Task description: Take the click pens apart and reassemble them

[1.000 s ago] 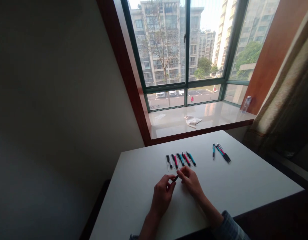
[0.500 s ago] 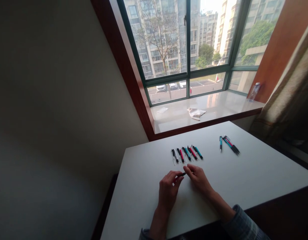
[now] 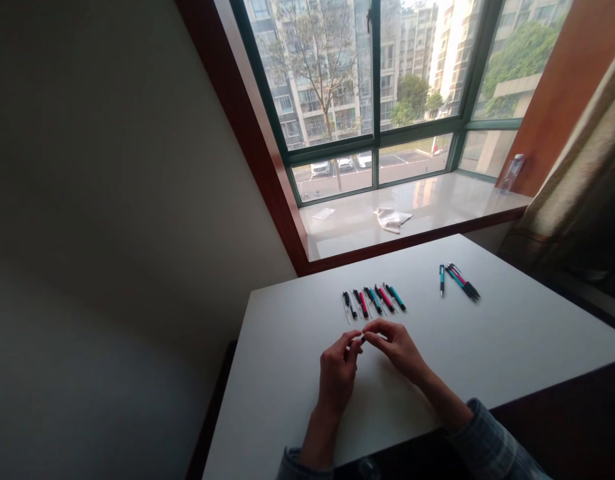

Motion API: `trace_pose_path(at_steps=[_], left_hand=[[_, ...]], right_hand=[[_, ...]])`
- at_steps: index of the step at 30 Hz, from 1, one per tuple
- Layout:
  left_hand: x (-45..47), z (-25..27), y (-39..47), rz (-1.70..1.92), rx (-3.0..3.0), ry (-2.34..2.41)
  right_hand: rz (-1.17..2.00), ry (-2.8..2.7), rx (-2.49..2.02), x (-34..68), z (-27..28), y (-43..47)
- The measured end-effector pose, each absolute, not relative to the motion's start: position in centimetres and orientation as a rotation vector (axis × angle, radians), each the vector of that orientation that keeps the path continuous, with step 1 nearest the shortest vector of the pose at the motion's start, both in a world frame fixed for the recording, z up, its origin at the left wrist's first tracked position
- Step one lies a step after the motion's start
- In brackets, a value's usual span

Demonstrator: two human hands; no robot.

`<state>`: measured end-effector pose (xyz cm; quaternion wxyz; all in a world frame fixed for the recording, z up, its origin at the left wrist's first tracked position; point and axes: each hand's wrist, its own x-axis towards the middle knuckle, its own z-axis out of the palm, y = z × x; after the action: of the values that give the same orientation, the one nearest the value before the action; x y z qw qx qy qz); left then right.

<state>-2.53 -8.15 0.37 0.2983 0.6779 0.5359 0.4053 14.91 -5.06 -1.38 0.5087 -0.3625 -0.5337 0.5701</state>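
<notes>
My left hand (image 3: 338, 367) is closed in a pinch around a small dark pen part (image 3: 363, 339), most of it hidden by the fingers. From the other side my right hand (image 3: 394, 343) meets it, thumb and forefinger closed on the same piece. Just beyond the hands lies a row of taken-apart pens: black clip pieces, thin refills, red barrels (image 3: 363, 305) and blue barrels (image 3: 398, 297). Farther right, a blue and black pen (image 3: 442, 281) lies by itself beside a small bunch of whole pens (image 3: 463, 283).
All of this lies on a white table (image 3: 282, 360) pushed up to a window sill. On the sill (image 3: 337, 243) are a crumpled cloth (image 3: 393, 219), a small white packet (image 3: 324, 214) and a clear bottle (image 3: 512, 173). A curtain (image 3: 552, 180) hangs at the right.
My right hand's fingers have come in closer to the left fingertips, and the pinched part shows less. The view has tipped slightly downward. The pens on the table lie as before.
</notes>
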Motion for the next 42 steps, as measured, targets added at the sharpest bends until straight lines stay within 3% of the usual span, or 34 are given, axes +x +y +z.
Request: trace_pose_path(at_steps=[6, 12, 26, 38, 42], left_hand=[[-2.3, 0.3, -8.0, 1.216, 1.570, 1.413], [-3.0, 0.2, -7.4, 1.420, 1.373, 1.482], [-3.9, -1.1, -6.7, 1.492, 1.295, 1.579], [-3.2, -0.1, -7.4, 1.473, 1.521, 1.543], [-2.9, 0.2, -7.8, 1.363, 1.751, 1.482]], right_hand=[[1.180, -1.110, -1.009, 15.3, -2.4, -4.4], [0.939, -1.548, -1.188, 14.5, -3.6, -5.0], [0.819, -1.700, -1.253, 12.4, -2.1, -1.5], [1.130, -1.508, -1.079, 13.1, -1.2, -2.7], [1.099, -1.515, -1.103, 12.7, -1.6, -2.8]])
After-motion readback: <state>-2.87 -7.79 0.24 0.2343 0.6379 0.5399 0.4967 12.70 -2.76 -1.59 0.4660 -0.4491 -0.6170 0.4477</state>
